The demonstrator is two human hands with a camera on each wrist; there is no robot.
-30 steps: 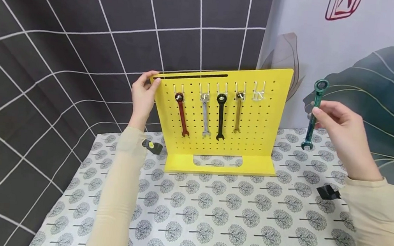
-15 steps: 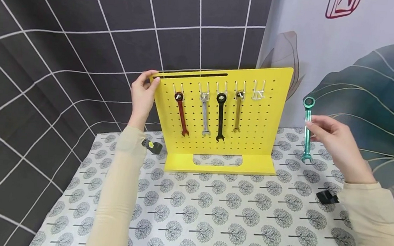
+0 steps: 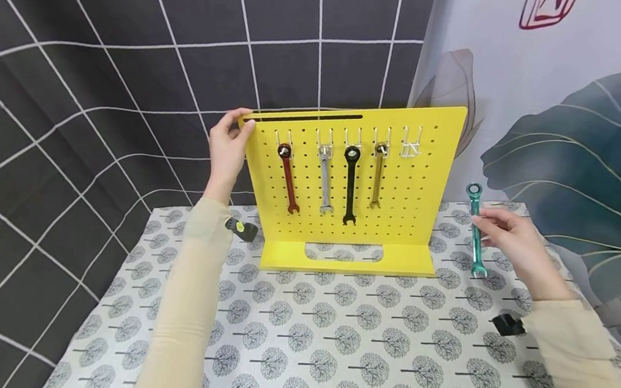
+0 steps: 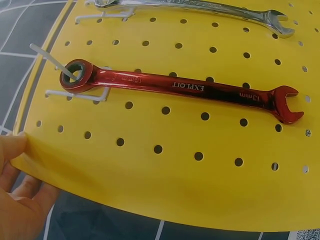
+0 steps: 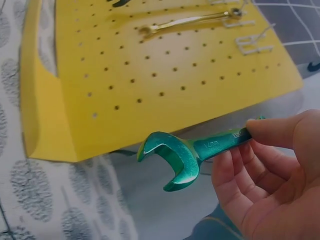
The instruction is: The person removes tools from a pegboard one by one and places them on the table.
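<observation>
My right hand [image 3: 513, 246] pinches a green combination wrench [image 3: 476, 233] by its shank, to the right of the yellow pegboard [image 3: 408, 221]. The wrench hangs nearly upright, ring end up; its open jaw fills the middle of the right wrist view. At the pegboard's top left corner my left hand [image 3: 228, 150] grips the edge, thumb on the front face. Hanging from white hooks are a red wrench [image 4: 185, 87], a silver wrench [image 3: 325, 180], a black wrench [image 3: 350, 185] and a gold wrench [image 3: 377, 175]. The rightmost white hook [image 3: 411, 146] bears no wrench.
The pegboard stands on a table with a tree-patterned cloth [image 3: 342, 338]. Behind and to the left hangs a dark cloth with a white grid [image 3: 187, 78]. A pale backdrop with large leaves [image 3: 597, 145] is at the right.
My right hand has lowered the green wrench and brought it slightly left, closer to the table. The left hand keeps its place on the pegboard's corner.
</observation>
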